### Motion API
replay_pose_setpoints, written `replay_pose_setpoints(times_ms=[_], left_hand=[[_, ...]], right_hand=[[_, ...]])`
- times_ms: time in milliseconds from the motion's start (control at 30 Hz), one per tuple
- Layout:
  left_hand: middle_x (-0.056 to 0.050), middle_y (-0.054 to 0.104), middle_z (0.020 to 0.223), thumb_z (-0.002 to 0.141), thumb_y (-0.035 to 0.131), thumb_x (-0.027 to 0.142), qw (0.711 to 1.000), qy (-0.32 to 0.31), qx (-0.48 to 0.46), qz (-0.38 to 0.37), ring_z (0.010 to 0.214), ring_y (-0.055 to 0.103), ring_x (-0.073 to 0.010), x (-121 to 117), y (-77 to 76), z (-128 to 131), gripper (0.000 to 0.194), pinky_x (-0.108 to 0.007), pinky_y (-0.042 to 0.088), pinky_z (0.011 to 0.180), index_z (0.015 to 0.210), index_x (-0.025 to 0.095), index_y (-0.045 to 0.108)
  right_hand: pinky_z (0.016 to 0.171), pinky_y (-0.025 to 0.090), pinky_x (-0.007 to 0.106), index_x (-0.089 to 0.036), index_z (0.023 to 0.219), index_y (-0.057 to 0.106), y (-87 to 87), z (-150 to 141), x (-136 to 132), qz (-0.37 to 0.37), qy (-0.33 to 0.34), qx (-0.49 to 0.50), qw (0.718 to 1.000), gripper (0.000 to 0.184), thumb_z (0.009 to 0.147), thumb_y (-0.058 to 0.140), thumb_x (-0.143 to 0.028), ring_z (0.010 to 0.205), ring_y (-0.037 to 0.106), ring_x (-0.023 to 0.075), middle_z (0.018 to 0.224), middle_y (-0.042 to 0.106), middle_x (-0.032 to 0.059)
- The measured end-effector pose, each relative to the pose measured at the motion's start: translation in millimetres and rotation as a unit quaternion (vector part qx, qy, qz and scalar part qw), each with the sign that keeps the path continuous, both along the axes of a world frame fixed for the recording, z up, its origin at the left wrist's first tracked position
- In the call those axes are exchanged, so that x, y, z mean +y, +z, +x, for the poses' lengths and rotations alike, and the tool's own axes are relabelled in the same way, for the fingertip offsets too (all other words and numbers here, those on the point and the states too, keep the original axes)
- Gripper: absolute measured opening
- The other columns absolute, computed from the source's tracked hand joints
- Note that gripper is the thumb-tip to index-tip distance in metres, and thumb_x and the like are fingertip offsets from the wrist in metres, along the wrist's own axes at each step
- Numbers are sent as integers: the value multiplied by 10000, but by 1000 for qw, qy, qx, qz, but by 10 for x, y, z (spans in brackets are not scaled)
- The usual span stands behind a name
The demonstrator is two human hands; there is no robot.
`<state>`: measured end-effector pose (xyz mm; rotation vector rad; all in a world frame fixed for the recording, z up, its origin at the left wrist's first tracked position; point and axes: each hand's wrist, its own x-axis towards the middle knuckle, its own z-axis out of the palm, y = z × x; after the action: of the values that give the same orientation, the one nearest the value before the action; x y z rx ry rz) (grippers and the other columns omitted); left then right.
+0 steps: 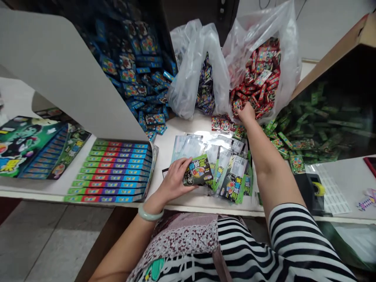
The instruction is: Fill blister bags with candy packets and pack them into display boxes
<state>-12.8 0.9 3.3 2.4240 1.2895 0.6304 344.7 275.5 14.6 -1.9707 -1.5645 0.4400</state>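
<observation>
As the right arm extends from 5 toward 11 o'clock, the right hand dips its fingers among red packets in a clear plastic bag; whether it grips 1 cannot be told. The left forearm slants from 7 toward 1 o'clock, the left hand holding a black-and-green packet over the bench, at 5 o'clock from the view's centre. Printed face up, the packet turns its green edge toward 12 o'clock; its long axis appears to run roughly from 9 to 3. Transparent sleeves lie at 3 o'clock from it.
</observation>
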Motion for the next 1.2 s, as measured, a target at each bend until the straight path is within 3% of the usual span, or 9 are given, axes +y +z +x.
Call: replay_pose_setpoints(times_ms=[100, 200, 433, 600, 667, 767, 933, 1100, 1200], left_hand=[[-164, 479, 1377, 736, 812, 484, 1000, 14, -4, 7, 1269, 517, -362, 20, -23, -78, 1069, -524, 478, 1071, 1573, 277, 179], [-163, 489, 1372, 744, 805, 476, 1000, 24, -13, 8, 1265, 522, -360, 37, -54, -114, 1049, -527, 482, 1071, 1572, 269, 195], [-163, 495, 1371, 744, 800, 500, 1000, 20, -16, 10, 1260, 523, -362, 70, -79, -103, 1027, -533, 480, 1066, 1561, 266, 224], [-158, 494, 1368, 730, 802, 521, 999, 37, -15, 0, 1274, 508, -357, 78, -58, -91, 1004, -535, 452, 1095, 1541, 249, 276], [-160, 497, 1362, 727, 801, 534, 999, 38, -12, -8, 1274, 506, -355, 67, -60, -81, 998, -536, 446, 1101, 1534, 239, 292], [-167, 492, 1370, 736, 790, 555, 999, 29, 3, -18, 1281, 501, -355, 40, -66, -73, 993, -534, 445, 1100, 1533, 229, 295], [-175, 481, 1379, 755, 752, 611, 999, 35, 5, -24, 1285, 491, -353, 22, -62, -88, 977, -534, 438, 1104, 1528, 213, 309], [-177, 489, 1369, 725, 764, 634, 1000, 6, -2, -24, 1276, 492, -357, 76, -64, -8, 1004, -539, 433, 1104, 1518, 202, 326], [-177, 498, 1355, 717, 781, 610, 1000, -5, -4, -23, 1251, 507, -358, 97, -71, 25, 1004, -535, 439, 1092, 1517, 197, 337]], right_hand=[[1027, 437, 482, -114, 1027, 632, -5, -59, 65, -22, -86, 101, 991, 400, 663, 756, -223, 1053, 621, 311, 1065, 689, 163], [922, 505, 405, -137, 936, 631, -11, -73, -24, -17, -62, 158, 985, 248, 739, 679, -281, 923, 641, 237, 947, 698, 103], [750, 548, 318, -201, 1013, 645, 19, -37, -890, -6, 33, 268, 963, 301, 807, 595, -415, 780, 643, 164, 909, 688, 32], [862, 525, 435, -214, 1086, 668, 3, -130, -1677, 142, 150, -4, 978, 281, 853, 589, -349, 963, 622, 270, 1013, 664, 98], [851, 519, 450, -207, 1037, 673, -46, -256, -1946, 126, 200, -119, 964, 200, 890, 569, -293, 981, 611, 293, 1030, 653, 126], [837, 525, 451, -196, 1010, 663, -110, -416, -2224, 54, 313, -154, 936, 167, 900, 628, -317, 1002, 613, 306, 1067, 659, 145], [1012, 467, 537, -204, 1263, 590, -85, -194, -2154, 27, 343, -66, 937, 499, 842, 746, -420, 1206, 571, 327, 1284, 635, 154], [1134, 312, 654, -230, 1444, 476, -142, -11, -1797, -75, 381, -97, 916, 887, 672, 875, -410, 1467, 308, 402, 1559, 408, 170], [1129, 357, 607, -196, 1455, 465, -151, -93, -1793, -73, 414, -84, 904, 857, 694, 829, -346, 1395, 430, 377, 1488, 490, 183]])
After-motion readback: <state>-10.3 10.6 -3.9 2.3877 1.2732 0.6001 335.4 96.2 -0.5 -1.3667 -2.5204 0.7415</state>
